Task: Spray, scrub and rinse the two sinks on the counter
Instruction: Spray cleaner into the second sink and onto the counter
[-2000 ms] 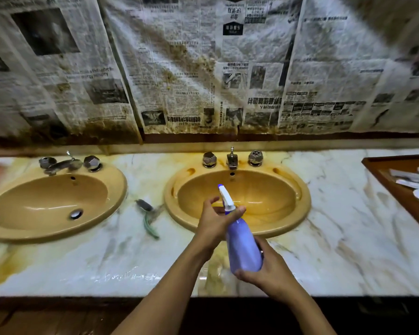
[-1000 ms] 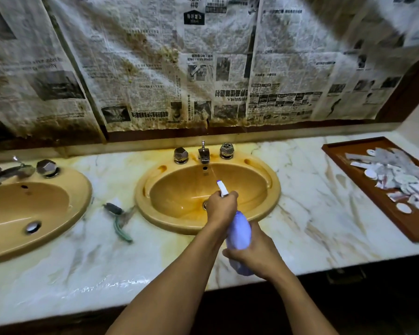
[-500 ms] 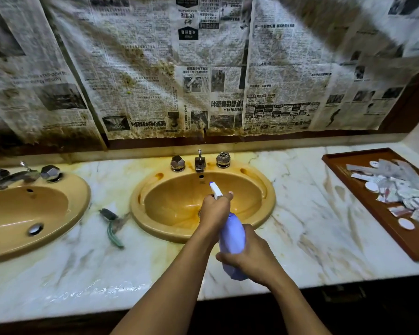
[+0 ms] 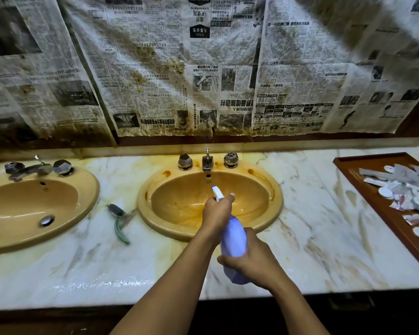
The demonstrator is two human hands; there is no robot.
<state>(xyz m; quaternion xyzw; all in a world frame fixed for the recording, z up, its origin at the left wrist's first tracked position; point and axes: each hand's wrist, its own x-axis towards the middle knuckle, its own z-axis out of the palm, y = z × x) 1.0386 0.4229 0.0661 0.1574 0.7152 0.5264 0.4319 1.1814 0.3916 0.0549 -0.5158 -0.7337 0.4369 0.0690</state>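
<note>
One long marble counter [image 4: 312, 238] carries everything: two yellow sinks set into it, the left sink [image 4: 22, 206] partly out of view and the right sink [image 4: 174, 206] straight ahead, its bowl streaked with brown stains. A brown tray [image 4: 382, 213] of small white bits lies well to the right. Over the near rim of the right sink, tilted forward, is the blue spray bottle [image 4: 234, 238]; the right hand [image 4: 252, 259] wraps its lower body, and the left hand [image 4: 215, 211] curls round the neck with a finger up by the white nozzle [image 4: 217, 193], which aims into the bowl. What looks like a green-handled brush [image 4: 119, 221] lies on the marble between the sinks, untouched. The step looks like spraying, so the job is barely begun. To do it well, I would sweep the nozzle across the stained walls and up under the tap [image 4: 207, 163], cover the rim as well, keep the bottle steady with the lower hand, then give the left sink the same.
</note>
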